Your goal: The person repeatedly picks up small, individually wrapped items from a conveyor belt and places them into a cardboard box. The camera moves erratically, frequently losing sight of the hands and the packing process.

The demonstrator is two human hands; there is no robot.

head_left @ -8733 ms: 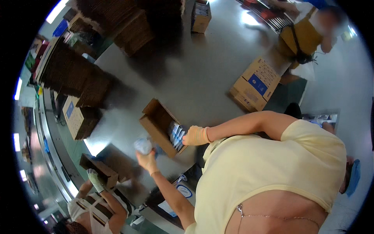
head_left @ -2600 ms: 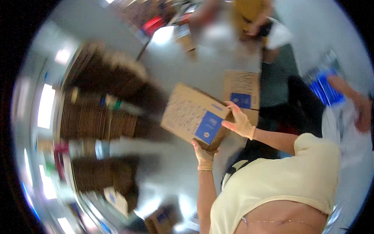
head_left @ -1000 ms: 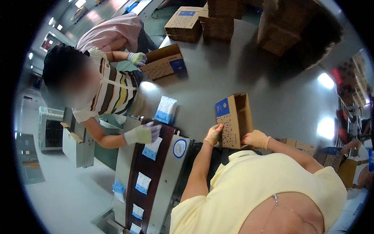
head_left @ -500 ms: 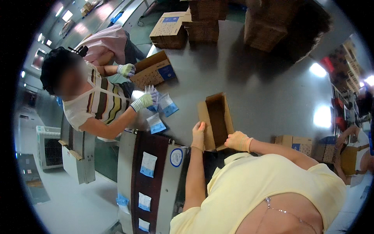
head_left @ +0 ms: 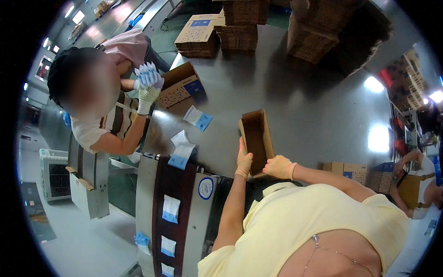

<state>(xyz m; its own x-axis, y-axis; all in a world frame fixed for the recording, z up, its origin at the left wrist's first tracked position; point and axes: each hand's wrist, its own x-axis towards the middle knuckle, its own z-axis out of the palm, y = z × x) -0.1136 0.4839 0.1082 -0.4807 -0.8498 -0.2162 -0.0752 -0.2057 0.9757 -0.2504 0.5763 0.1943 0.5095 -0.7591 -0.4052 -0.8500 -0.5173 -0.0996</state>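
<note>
An open-topped brown cardboard box (head_left: 257, 136) stands on the metal table in front of me, its inside bare as far as I can see. My left hand (head_left: 244, 160) grips its left side near the close corner, thumb and fingers pressed to the wall. At the near right corner, the curled fingers of my right hand (head_left: 279, 167) hold the box's edge. Both hands wear thin pale gloves. Left of the box, a blue-and-white packet (head_left: 198, 118) lies on the table, and another packet (head_left: 182, 154) rests at the conveyor's end.
A conveyor belt (head_left: 177, 194) carrying several packets runs at my left. Across from it, a co-worker in striped gloves (head_left: 148, 94) holds a bunch of packets beside another open box (head_left: 182, 87). Stacked flat cartons (head_left: 197, 37) stand at the far side; closed boxes (head_left: 346, 170) sit at right.
My left hand has moved right and up along the box, and its left flap no longer sticks outward. The co-worker has lifted packets toward the other box. Packets on the belt have advanced.
</note>
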